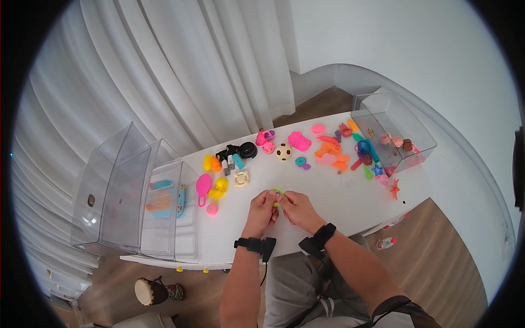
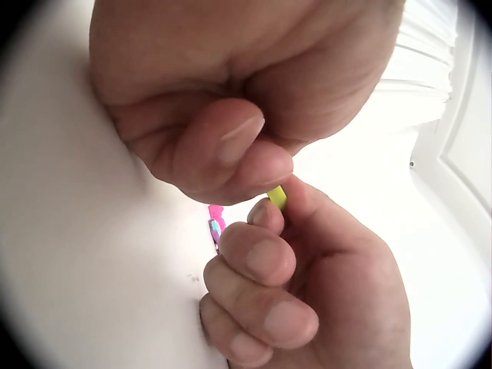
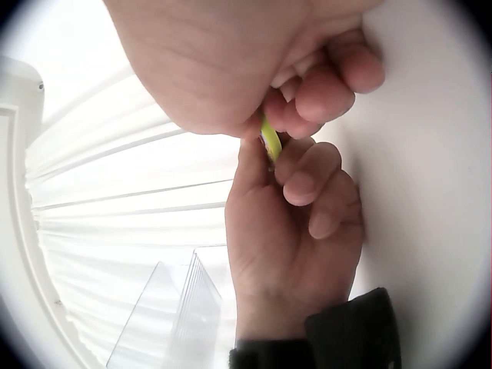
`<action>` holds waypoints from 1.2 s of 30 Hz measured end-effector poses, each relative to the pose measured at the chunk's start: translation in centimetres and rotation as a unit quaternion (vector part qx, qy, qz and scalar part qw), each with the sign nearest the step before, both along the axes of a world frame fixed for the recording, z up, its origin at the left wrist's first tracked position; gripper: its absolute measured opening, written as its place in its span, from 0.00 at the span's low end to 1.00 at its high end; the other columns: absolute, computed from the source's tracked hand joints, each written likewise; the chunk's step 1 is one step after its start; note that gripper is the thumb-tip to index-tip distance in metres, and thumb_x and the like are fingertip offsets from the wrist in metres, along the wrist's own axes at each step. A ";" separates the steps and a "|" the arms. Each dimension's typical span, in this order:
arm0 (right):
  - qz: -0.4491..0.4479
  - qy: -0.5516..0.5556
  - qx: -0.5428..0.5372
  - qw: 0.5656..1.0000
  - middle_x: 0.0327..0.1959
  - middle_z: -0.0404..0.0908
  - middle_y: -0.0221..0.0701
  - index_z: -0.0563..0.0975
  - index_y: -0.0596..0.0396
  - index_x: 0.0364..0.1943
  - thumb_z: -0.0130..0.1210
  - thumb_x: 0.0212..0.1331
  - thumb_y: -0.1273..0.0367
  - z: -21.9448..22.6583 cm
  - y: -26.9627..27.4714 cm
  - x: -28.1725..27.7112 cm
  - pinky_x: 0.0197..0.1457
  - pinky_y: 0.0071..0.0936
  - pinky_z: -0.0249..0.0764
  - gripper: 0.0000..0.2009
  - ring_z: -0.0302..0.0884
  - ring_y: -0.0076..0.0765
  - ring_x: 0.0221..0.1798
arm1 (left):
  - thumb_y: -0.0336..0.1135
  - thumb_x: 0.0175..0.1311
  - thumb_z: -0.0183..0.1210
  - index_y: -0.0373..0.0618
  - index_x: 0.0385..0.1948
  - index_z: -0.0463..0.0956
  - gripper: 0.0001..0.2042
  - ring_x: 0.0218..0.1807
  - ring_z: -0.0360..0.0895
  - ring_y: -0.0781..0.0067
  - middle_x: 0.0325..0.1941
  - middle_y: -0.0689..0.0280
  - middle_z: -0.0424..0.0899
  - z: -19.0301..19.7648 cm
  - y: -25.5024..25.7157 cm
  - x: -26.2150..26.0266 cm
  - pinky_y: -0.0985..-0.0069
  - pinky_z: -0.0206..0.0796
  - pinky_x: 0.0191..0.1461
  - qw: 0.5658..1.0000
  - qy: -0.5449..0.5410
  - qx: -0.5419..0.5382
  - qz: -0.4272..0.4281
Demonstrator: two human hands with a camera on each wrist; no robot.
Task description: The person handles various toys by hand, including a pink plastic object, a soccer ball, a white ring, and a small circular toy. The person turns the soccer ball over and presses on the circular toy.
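Both hands meet over the front of the white table (image 1: 251, 229), pinching one small yellow-green piece (image 1: 278, 191) from either side. My left hand (image 1: 262, 212) has thumb and forefinger on its left edge, the other fingers curled in. On the opposite edge, my right hand (image 1: 299, 211) pinches with thumb and fingertips. The left wrist view shows only a sliver of the piece, the fingers covering most of it. Its rim looks thin and curved in the right wrist view, with some other colours inside. Beyond the hands sits a toy soccer ball (image 1: 284, 152).
Left of the hands lie a cream ring (image 1: 241, 179), yellow duck-like toy (image 1: 219, 188) and pink hand mirror shape (image 1: 203, 186). Orange pieces (image 1: 330, 148) spread to the right. Clear boxes stand at the left (image 1: 117, 202) and right (image 1: 421, 143) ends. A drum (image 1: 150, 292) is on the floor.
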State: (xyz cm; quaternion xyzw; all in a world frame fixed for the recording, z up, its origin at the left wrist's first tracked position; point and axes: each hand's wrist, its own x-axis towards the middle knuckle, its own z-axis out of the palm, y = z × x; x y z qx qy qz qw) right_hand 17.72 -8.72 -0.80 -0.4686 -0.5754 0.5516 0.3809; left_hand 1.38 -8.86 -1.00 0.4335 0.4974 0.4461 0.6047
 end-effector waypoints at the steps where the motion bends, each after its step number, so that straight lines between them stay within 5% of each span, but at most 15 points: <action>1: -0.014 -0.017 0.009 1.000 0.18 0.77 0.30 0.76 0.57 0.32 0.52 0.80 0.53 -0.1 0.1 -0.3 0.21 0.28 0.71 0.22 0.76 0.26 0.17 | 0.53 0.84 0.52 0.50 0.43 0.81 0.18 0.17 0.68 0.85 0.20 0.77 0.71 -0.1 0.1 0.1 0.83 0.53 0.18 1.000 0.000 0.000 -0.001; 19: -0.011 -0.039 0.006 0.999 0.20 0.79 0.32 0.77 0.61 0.34 0.55 0.78 0.57 -0.2 0.2 -0.3 0.22 0.29 0.73 0.20 0.78 0.27 0.18 | 0.51 0.85 0.53 0.48 0.39 0.80 0.18 0.15 0.66 0.87 0.18 0.76 0.73 -0.7 0.0 1.1 0.83 0.54 0.16 0.997 0.003 0.059 0.059; 25: -0.003 0.016 -0.014 1.000 0.20 0.79 0.30 0.77 0.60 0.35 0.55 0.78 0.57 0.0 0.0 0.1 0.21 0.27 0.71 0.19 0.75 0.25 0.16 | 0.49 0.85 0.53 0.47 0.40 0.80 0.16 0.18 0.71 0.85 0.21 0.75 0.74 0.0 -0.4 0.5 0.83 0.58 0.19 0.999 -0.009 0.024 0.032; 27: -0.010 0.028 -0.021 0.999 0.20 0.79 0.30 0.77 0.60 0.35 0.55 0.78 0.57 0.0 0.1 0.1 0.21 0.27 0.71 0.19 0.74 0.25 0.16 | 0.45 0.85 0.53 0.45 0.44 0.79 0.13 0.19 0.73 0.82 0.23 0.74 0.74 -0.7 -0.3 0.1 0.83 0.62 0.20 0.993 -0.114 0.001 0.040; 36: 0.003 0.008 -0.030 0.999 0.21 0.79 0.30 0.77 0.60 0.36 0.53 0.78 0.59 0.0 0.4 0.2 0.20 0.28 0.71 0.17 0.75 0.25 0.16 | 0.40 0.83 0.55 0.44 0.45 0.78 0.10 0.22 0.79 0.77 0.25 0.70 0.78 -0.7 -0.1 0.0 0.82 0.68 0.23 0.998 -0.043 0.030 0.018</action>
